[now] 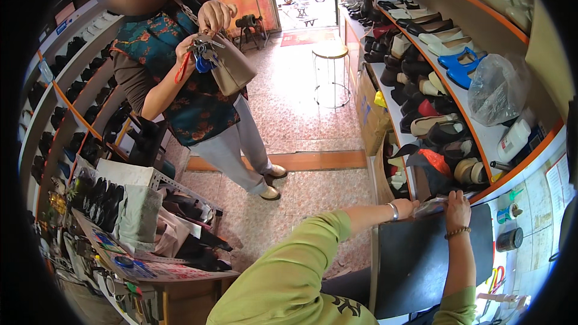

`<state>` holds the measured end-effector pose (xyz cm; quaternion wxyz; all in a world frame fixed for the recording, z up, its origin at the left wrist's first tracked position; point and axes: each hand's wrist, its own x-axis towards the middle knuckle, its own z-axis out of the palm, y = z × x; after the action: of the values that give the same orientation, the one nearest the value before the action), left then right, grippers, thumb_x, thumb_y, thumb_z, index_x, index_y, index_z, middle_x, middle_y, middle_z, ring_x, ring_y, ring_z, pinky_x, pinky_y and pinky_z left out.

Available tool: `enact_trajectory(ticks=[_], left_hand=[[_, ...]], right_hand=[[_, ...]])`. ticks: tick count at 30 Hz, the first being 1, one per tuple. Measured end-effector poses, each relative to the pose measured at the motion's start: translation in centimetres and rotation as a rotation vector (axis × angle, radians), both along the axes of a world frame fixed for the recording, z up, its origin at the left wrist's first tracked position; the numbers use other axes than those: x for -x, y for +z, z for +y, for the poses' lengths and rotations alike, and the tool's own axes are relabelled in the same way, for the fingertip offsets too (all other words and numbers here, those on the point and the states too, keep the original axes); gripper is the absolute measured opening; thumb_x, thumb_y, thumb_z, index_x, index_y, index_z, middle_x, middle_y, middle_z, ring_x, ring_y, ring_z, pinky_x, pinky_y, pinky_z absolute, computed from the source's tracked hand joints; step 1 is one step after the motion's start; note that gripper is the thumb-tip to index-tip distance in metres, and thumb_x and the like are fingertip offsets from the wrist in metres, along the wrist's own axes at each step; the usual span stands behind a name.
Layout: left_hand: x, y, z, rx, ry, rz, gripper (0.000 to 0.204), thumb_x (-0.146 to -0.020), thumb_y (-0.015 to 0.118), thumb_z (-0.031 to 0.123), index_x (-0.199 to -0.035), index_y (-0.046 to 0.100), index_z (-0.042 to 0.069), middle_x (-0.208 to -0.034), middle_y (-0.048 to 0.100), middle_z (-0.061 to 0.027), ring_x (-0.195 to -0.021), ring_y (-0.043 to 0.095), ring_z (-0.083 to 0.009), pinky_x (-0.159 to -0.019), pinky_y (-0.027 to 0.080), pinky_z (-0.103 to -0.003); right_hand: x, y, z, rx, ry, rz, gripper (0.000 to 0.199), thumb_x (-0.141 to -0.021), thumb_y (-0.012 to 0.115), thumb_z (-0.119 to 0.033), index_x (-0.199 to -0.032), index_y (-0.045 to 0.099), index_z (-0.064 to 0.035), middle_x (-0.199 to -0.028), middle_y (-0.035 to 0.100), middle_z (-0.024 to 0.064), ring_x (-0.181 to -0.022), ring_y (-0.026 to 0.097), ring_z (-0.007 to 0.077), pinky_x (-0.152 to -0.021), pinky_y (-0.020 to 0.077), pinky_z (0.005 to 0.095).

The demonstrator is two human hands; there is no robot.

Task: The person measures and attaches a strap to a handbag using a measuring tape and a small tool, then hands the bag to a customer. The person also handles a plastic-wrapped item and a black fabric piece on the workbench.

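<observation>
- Left hand (pixel 407 207), right hand (pixel 458 211): I see each grip at clear plastic (pixel 430 206); closure, I can't tell.
- Careless tug could snag nearby shoes (pixel 469 171), toppling them.

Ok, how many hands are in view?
4: the wearer's left hand and right hand at the clear plastic; the other person's upper hand and lower hand at the handbag.

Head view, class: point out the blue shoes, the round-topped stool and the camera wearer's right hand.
Blue shoes (pixel 461 78): head view, on the lower shoe's upper.
Stool (pixel 330 52): head view, on its round seat.
Right hand (pixel 457 209): head view, on its back.
</observation>
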<state>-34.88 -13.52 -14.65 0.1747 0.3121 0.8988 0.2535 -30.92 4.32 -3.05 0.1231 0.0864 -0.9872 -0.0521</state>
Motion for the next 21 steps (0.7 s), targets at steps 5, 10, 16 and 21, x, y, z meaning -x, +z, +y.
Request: enact_trajectory(ticks=[5, 10, 16, 21], left_hand=[[2.7, -3.1, 4.4, -0.057, -0.006, 0.074, 0.029, -0.085, 0.057, 0.026, -0.101, 0.061, 0.003, -0.085, 0.066, -0.0192, -0.082, 0.065, -0.036, -0.073, 0.051, -0.044], [5.4, -6.1, 9.5, -0.15, 0.177, -0.169, 0.025, -0.084, 0.057, 0.025, -0.097, 0.067, 0.006, -0.095, 0.066, -0.0212, -0.089, 0.065, -0.034, -0.076, 0.051, -0.042], [4.4, -4.7, 6.1, 0.073, -0.057, -0.121, 0.037, -0.089, 0.053, 0.038, -0.11, 0.062, 0.009, -0.104, 0.064, -0.0209, -0.095, 0.062, -0.0332, -0.084, 0.048, -0.042], [3.7, -3.4, -1.0, -0.049, -0.131, -0.24, 0.027, -0.086, 0.056, 0.033, -0.101, 0.064, 0.013, -0.084, 0.066, -0.0135, -0.076, 0.064, -0.0284, -0.071, 0.05, -0.039]], right_hand=[[0.5, 0.4, 1.1, -0.023, -0.034, 0.014, 0.021, -0.077, 0.066, -0.015, -0.09, 0.052, -0.0066, -0.095, 0.053, 0.0128, -0.086, 0.058, 0.0312, -0.076, 0.0478, 0.0411], [1.3, 0.8, 1.3, 0.007, -0.168, -0.035, 0.017, -0.079, 0.064, -0.017, -0.092, 0.055, -0.0083, -0.095, 0.057, 0.0113, -0.089, 0.06, 0.0292, -0.076, 0.0505, 0.0385], [-2.6, 2.6, 0.0, 0.146, -0.201, 0.02, 0.069, -0.073, 0.072, -0.026, -0.132, 0.042, -0.0049, -0.138, 0.041, 0.0169, -0.115, 0.051, 0.0314, -0.092, 0.0454, 0.0402], [-13.2, 5.9, -1.4, 0.626, -0.057, 0.159, 0.062, -0.068, 0.076, -0.014, -0.123, 0.049, -0.0047, -0.133, 0.043, 0.0176, -0.12, 0.046, 0.0354, -0.098, 0.0417, 0.0417]])
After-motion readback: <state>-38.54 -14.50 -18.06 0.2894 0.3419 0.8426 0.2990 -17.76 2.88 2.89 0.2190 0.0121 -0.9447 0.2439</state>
